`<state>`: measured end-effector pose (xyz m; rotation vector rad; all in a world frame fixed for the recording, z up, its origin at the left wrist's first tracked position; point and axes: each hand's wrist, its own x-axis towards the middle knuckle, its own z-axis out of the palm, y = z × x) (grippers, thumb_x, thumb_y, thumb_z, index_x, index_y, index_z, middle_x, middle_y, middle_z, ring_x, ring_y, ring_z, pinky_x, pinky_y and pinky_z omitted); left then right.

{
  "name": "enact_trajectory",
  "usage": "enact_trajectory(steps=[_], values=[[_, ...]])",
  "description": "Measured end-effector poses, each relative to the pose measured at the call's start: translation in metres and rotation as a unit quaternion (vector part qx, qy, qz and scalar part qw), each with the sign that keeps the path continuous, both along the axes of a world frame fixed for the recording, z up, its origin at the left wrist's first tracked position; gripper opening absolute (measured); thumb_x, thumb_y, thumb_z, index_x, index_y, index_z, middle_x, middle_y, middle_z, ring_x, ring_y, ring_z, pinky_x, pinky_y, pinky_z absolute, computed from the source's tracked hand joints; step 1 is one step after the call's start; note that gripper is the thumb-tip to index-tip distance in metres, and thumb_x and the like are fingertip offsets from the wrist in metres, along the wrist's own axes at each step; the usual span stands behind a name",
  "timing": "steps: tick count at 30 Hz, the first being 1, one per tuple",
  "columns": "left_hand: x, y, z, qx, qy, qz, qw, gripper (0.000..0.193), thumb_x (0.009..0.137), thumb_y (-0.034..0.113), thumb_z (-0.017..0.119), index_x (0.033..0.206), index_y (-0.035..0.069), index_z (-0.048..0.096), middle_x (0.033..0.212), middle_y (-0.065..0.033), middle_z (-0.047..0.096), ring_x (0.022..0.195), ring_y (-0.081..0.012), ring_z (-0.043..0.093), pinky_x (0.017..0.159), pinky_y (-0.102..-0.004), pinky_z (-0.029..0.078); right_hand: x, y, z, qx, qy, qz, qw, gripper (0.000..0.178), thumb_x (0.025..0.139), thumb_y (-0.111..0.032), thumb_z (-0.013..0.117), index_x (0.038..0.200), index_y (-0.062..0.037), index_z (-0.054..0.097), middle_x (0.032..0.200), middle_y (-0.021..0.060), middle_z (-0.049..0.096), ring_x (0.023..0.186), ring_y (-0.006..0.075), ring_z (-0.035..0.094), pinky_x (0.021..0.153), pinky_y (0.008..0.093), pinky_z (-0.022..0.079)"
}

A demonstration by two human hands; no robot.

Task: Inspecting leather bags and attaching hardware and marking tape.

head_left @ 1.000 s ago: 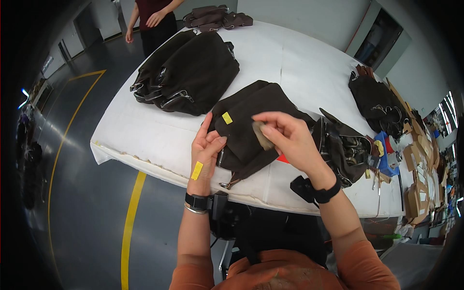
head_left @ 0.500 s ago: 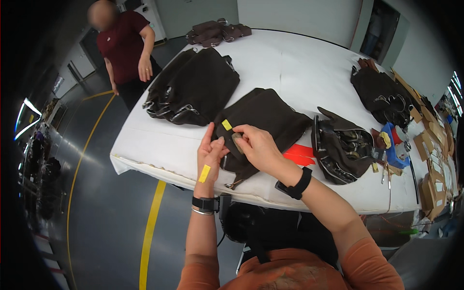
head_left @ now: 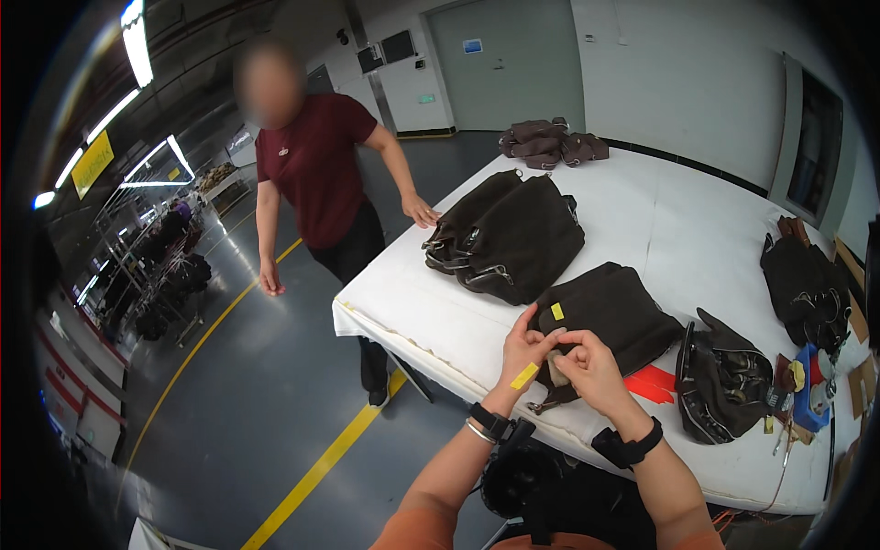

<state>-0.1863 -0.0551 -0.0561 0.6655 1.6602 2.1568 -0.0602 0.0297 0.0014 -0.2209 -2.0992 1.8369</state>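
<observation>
A dark brown fabric bag lies flat near the table's front edge, with a small yellow sticker on it. Over its near left corner, my left hand has its index finger stretched out and its thumb reaching towards my right fingertips. Between the fingers of my right hand is a small beige-grey piece, partly covered; its kind is unclear. A yellow strip sticks to my left wrist. A metal clasp hangs at the bag's near end.
Stacked dark bags stand at the left, an open bag and red sheets at the right. Beyond are a blue bin and more bags. A person rests one hand on the white table.
The view has swung left, so the table appears further right. My hands have come together at the bag's corner. The other person's hand now touches the table's edge.
</observation>
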Motion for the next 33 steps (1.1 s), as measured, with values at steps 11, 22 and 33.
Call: enact_trajectory(steps=[11,22,33], values=[[0.004,0.006,0.0,-0.01,0.014,0.049,0.999,0.047,0.092,0.011,0.058,0.136,0.003,0.043,0.069,-0.0002,0.056,0.061,-0.0052,0.053,0.053,-0.0208,0.047,0.031,0.021,0.012,-0.047,-0.01,0.017,0.999,0.028,0.088,-0.002,0.059,0.114,0.0014,0.051,0.072,0.0007,0.057,0.06,0.0036,0.05,0.053,0.0189,0.039],[0.004,-0.002,-0.015,-0.034,-0.027,0.051,0.998,0.038,0.095,0.01,0.053,0.131,0.001,0.048,0.078,-0.0036,0.06,0.066,-0.0084,0.057,0.059,-0.0225,0.053,0.057,0.036,0.02,-0.043,-0.011,0.018,0.999,0.023,0.089,-0.007,0.058,0.111,0.0001,0.058,0.074,-0.0008,0.058,0.053,0.002,0.046,0.043,0.0162,0.036],[0.029,-0.024,0.006,-0.088,0.11,0.178,0.974,0.031,0.096,0.012,0.053,0.124,0.0,0.055,0.098,-0.0092,0.065,0.089,-0.0115,0.061,0.075,-0.0243,0.052,0.055,0.042,0.035,-0.063,-0.004,0.046,0.997,0.024,0.091,-0.009,0.056,0.113,0.0013,0.059,0.073,-0.0007,0.058,0.052,0.0017,0.047,0.044,0.0162,0.038]])
